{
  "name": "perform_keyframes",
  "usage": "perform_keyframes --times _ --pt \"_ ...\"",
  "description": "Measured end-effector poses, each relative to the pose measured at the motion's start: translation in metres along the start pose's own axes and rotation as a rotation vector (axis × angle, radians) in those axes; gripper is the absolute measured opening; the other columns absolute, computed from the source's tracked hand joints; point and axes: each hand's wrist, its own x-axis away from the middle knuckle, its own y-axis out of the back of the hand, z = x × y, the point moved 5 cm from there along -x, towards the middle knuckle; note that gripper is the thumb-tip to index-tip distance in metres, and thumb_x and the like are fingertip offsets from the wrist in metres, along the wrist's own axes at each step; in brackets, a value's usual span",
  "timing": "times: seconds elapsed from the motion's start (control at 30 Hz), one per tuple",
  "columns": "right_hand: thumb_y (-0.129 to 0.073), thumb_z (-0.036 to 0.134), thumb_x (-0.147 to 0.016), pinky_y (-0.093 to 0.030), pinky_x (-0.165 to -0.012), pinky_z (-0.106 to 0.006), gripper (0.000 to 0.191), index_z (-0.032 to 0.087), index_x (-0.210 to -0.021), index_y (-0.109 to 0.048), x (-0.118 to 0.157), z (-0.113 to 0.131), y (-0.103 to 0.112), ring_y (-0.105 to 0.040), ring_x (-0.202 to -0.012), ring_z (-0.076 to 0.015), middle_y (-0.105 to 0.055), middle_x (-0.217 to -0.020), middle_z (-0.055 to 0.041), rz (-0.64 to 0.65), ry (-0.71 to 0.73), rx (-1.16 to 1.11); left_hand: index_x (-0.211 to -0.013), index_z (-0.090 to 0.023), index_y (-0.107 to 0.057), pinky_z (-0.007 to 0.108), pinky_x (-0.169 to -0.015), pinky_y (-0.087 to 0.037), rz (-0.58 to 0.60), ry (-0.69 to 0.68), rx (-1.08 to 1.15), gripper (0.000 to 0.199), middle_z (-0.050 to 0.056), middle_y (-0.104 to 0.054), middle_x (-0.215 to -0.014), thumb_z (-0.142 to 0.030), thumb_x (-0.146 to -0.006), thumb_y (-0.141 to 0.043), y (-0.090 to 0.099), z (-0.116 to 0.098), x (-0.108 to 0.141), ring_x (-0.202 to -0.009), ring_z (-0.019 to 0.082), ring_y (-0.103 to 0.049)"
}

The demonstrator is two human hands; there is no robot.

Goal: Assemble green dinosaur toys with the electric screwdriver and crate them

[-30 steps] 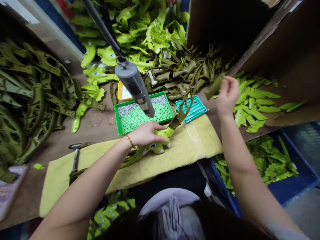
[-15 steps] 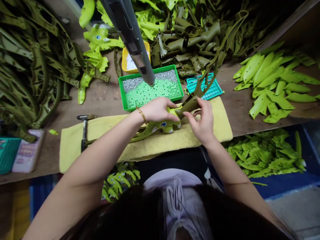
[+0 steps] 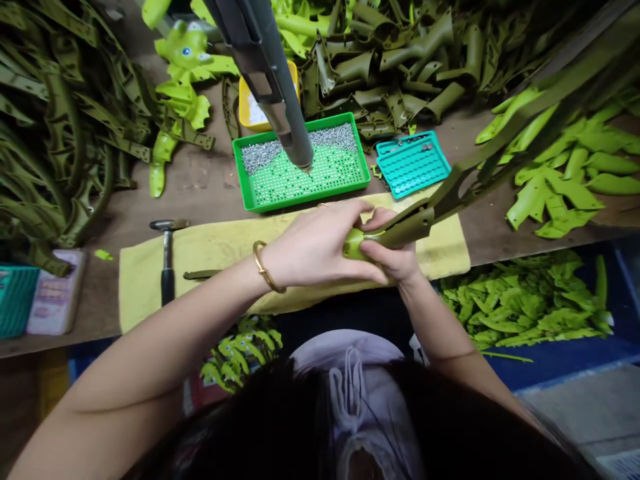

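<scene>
One green toy, raised since earlier, left hand, right hand gripping

A lime-green moulded plastic piece with a long olive arm was held between the left hand and the right hand, above a yellow cloth. A gold-coloured bangle was worn on the left wrist. At upper centre, a green tray was stocked with silver studs, and the tip of a grey tube was positioned over it. A teal pegged tray was placed to its right. A hammer was laid on the cloth at left. Olive plastic parts were heaped at upper left, and lime-green pieces at right.
</scene>
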Motion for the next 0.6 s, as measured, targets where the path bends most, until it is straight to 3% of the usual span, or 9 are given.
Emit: perform_keyframes --times 0.17,0.27,0.33,0.47,0.53,0.6 --pt "-0.068 0.065 -0.065 -0.054 -0.079 -0.044 0.038 0.029 -0.069 -0.056 0.004 0.001 -0.006 -0.059 -0.071 -0.0205 -0.057 -0.072 0.0003 -0.152 0.022 0.013 -0.095 -0.019 -0.063 0.035 -0.086 -0.042 0.005 0.017 -0.083 0.052 0.007 -0.065 -0.096 -0.066 -0.075 -0.064 0.004 -0.008 -0.003 -0.098 0.028 -0.061" --pt "-0.071 0.062 -0.067 -0.054 -0.079 -0.041 0.037 0.027 -0.075 -0.061 0.000 -0.003 -0.001 -0.061 -0.076 -0.0193 -0.061 -0.076 0.0002 -0.121 -0.007 -0.007 -0.102 -0.019 -0.064 0.032 -0.082 -0.042 0.036 -0.014 -0.050 0.054 0.006 -0.067 -0.098 -0.067 -0.075 -0.064 0.003 0.005 -0.007 -0.095 0.026 -0.062" --pt "-0.071 0.068 -0.063 -0.055 -0.076 -0.038 0.047 0.026 -0.082 -0.063 -0.003 -0.005 0.004 -0.063 -0.078 -0.0191 -0.064 -0.079 -0.0007 -0.069 -0.051 -0.041 -0.115 -0.021 -0.061 0.030 -0.080 -0.043 0.080 -0.001 -0.027 0.062 0.005 -0.069 -0.101 -0.067 -0.074 -0.064 0.001 0.015 -0.013 -0.094 0.025 -0.064" --pt "-0.062 0.073 -0.070 -0.054 -0.072 -0.033 0.053 0.023 -0.089 -0.062 -0.005 -0.005 0.022 -0.061 -0.077 -0.0161 -0.065 -0.082 -0.0015 -0.191 -0.079 -0.020 -0.133 -0.021 -0.047 0.032 -0.080 -0.045 0.125 -0.001 -0.135 0.076 0.009 -0.068 -0.113 -0.064 -0.074 -0.065 -0.002 0.011 -0.029 -0.099 0.029 -0.065" --pt "-0.054 0.077 -0.073 -0.052 -0.067 -0.031 0.057 0.022 -0.088 -0.061 -0.012 -0.002 0.033 -0.059 -0.071 -0.0148 -0.064 -0.078 -0.0017 -0.102 -0.067 0.078 -0.132 -0.018 -0.045 0.032 -0.077 -0.045 0.140 0.021 -0.194 0.068 0.012 -0.067 -0.112 -0.057 -0.079 -0.063 -0.003 0.003 -0.037 -0.097 0.029 -0.066" --pt "-0.040 0.084 -0.075 -0.050 -0.060 -0.031 0.068 0.022 -0.088 -0.062 -0.028 0.002 0.063 -0.056 -0.063 -0.0143 -0.060 -0.071 -0.0018 -0.020 -0.059 0.234 -0.122 -0.017 -0.047 0.032 -0.072 -0.045 0.192 0.068 -0.212 0.054 0.011 -0.069 -0.101 -0.051 -0.083 -0.060 -0.004 0.000 -0.043 -0.088 0.028 -0.066"
